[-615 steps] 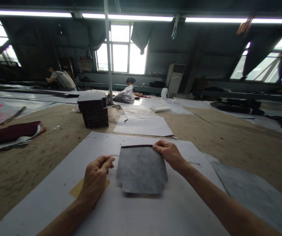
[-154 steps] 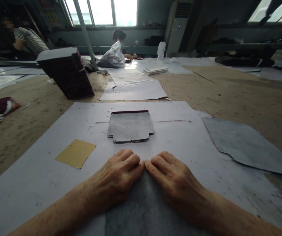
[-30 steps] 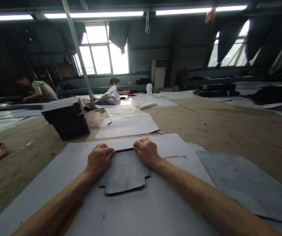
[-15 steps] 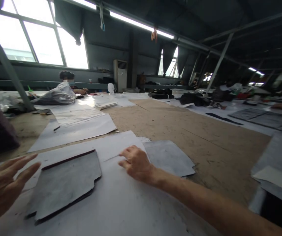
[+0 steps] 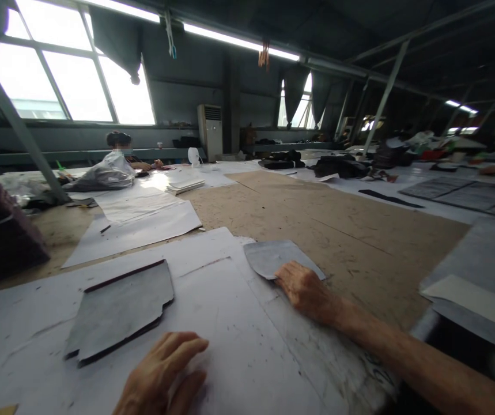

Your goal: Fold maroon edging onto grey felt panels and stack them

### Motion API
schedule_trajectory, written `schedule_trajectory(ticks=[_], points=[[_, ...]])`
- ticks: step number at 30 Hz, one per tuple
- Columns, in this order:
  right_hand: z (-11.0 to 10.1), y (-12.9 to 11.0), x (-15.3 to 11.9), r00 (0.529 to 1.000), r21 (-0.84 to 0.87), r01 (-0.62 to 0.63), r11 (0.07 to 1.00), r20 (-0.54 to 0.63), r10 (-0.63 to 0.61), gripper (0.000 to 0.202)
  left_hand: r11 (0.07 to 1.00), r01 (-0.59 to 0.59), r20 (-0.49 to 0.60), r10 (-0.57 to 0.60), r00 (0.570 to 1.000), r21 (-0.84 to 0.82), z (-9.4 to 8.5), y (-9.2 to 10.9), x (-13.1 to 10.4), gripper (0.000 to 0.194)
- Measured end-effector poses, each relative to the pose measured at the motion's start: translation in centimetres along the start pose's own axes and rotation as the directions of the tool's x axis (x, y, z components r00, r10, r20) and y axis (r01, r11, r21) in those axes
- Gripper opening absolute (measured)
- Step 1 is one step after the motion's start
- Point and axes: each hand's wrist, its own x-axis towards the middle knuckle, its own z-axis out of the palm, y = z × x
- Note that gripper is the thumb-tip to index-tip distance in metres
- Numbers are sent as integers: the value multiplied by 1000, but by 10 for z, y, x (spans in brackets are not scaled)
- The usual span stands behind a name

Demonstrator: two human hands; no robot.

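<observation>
My right hand (image 5: pixel 301 288) is closed on the near edge of a grey sheet piece (image 5: pixel 275 256), fingertips pinched at its rim. The far part of this piece rests over the border of the white paper and the brown board. Low in the middle of the view, my left hand (image 5: pixel 172 372) is over the white paper, thumb apart from the fingers and nothing between them. Up and left of it lies a second grey piece (image 5: pixel 120 314), dark-edged, with a folded dark strip along its far side and a notched right corner.
White paper (image 5: pixel 225 323) covers the near table, beside brown board (image 5: pixel 337 230). A dark stacked block (image 5: pixel 5 236) stands at left by a metal post (image 5: pixel 26 127). Grey sheets (image 5: pixel 480 265) lie at right. A person (image 5: pixel 120 144) sits across the table, behind a plastic bag (image 5: pixel 104 173).
My right hand has moved right and taken hold of the grey sheet piece, which has shifted. My left hand has come from the far left past the other piece to the middle.
</observation>
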Motion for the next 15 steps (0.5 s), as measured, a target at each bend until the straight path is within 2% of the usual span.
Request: schedule_trajectory(ticks=[3, 6, 9, 12, 15], points=[[-5, 5, -2, 996, 49, -47, 998, -77, 51, 24, 999, -42, 6, 42, 999, 6, 11, 14, 19, 30], [-18, -5, -12, 995, 113, -52, 992, -82, 62, 23, 990, -121, -45, 125, 991, 67, 23, 22, 39, 37], [-28, -21, -22, 997, 235, -62, 970, 54, 50, 22, 988, -141, -60, 144, 988, 62, 37, 29, 56, 37], [-32, -28, -22, 979, 342, -128, 931, 195, 63, 26, 997, -76, -85, 77, 993, 15, 49, 30, 64, 25], [-31, -24, -19, 968, 362, -201, 910, 215, 128, 25, 1000, 26, -68, -26, 997, 1, 56, 28, 67, 16]])
